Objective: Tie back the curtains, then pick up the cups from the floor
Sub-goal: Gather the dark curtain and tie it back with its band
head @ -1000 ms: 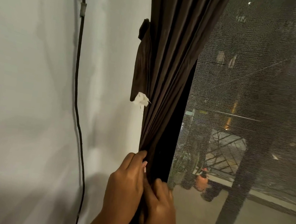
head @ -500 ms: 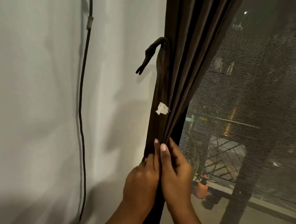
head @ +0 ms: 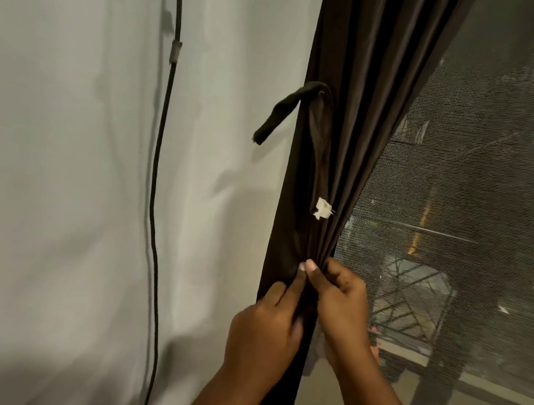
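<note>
A dark brown curtain [head: 358, 112] hangs bunched in folds along the left edge of the window. My left hand [head: 265, 334] and my right hand [head: 340, 303] both pinch the gathered folds, thumbs touching at the middle. A dark fabric tie-back strap [head: 280, 114] loops out from the curtain's left side, its loose end hanging free above my hands. A small white tag [head: 323, 209] is pinned on the cloth just above my fingers. No cups are in view.
A white wall [head: 55, 170] fills the left, with a black cable [head: 157, 186] running down it. A mesh screen [head: 481, 217] covers the window on the right, with a dark post and a balcony outside at night.
My hands have slid up the curtain and gathered the folds tighter. The tie-back strap has swung out from flat against the cloth, its end now hanging free.
</note>
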